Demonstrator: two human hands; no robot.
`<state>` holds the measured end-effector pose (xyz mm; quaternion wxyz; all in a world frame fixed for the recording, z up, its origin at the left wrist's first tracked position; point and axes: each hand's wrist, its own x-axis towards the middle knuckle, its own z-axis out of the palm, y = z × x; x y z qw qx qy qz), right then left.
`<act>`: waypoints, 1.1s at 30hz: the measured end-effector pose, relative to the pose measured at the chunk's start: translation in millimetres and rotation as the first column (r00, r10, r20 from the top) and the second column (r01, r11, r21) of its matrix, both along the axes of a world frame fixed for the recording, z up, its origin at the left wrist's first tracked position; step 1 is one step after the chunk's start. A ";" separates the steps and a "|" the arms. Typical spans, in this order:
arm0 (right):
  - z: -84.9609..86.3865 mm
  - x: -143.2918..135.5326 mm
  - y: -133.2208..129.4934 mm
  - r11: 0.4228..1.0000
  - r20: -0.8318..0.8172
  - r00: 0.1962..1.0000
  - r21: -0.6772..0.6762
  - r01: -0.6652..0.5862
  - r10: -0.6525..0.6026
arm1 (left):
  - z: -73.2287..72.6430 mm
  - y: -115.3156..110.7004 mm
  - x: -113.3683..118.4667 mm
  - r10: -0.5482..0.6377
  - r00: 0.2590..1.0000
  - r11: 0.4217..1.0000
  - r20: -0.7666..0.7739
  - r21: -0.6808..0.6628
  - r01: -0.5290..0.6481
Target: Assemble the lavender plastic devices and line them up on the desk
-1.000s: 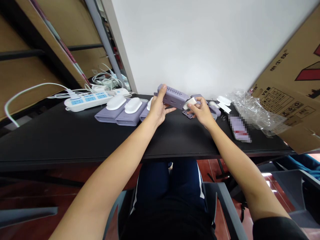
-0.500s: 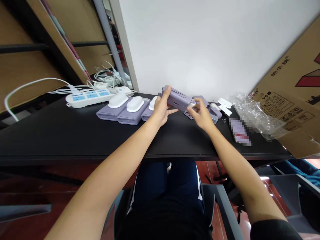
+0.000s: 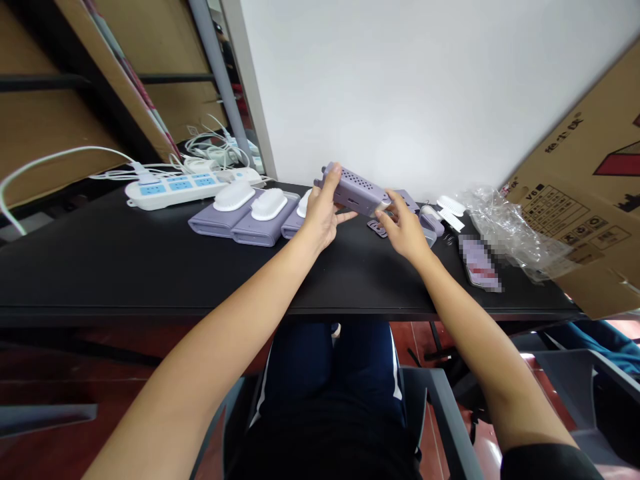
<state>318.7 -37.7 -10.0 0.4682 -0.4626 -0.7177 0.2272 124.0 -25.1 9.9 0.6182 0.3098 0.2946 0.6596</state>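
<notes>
Purple perforated housing (image 3: 357,189) held above the black table (image 3: 150,267), far edge, 12 o'clock. Left hand (image 3: 320,220) is wrapped round its left end, thumb on top. Right hand (image 3: 405,230) pinches the right end, where a white piece barely shows. Likely light, rigid, smooth plastic; grip the flat long sides. Finished units (image 3: 240,217) at 10 o'clock.

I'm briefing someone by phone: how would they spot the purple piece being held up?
On the black table before the white wall, three flat purple units with white oval caps lie in a row. Just right of them, the left hand and right hand grip a long purple plastic housing, the only one lifted, its top perforated.
</notes>
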 end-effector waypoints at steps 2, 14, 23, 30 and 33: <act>2.9 -2.4 -2.3 0.999 0.030 0.999 0.025 0.028 -0.029 | 0.7 0.4 0.3 0.003 1.000 1.000 0.014 -0.004 -0.003; -0.5 -6.2 -5.5 1.000 0.089 0.996 -0.010 0.016 -0.015 | -3.1 1.0 -0.5 -0.025 0.999 1.000 -0.036 0.006 0.025; 31.6 40.1 -1.3 0.994 -0.362 0.930 0.060 0.091 -0.063 | -2.2 11.4 -11.7 -0.002 0.995 1.000 0.104 -0.026 0.005; 37.9 78.5 10.0 0.936 -0.314 0.891 0.013 0.351 -0.329 | -6.4 13.2 -10.1 -0.041 0.996 0.999 0.083 -0.029 0.043; 34.4 84.9 7.5 0.945 0.075 0.942 0.010 0.327 -0.327 | -7.1 13.4 -9.1 -0.026 0.998 0.999 0.056 -0.028 0.028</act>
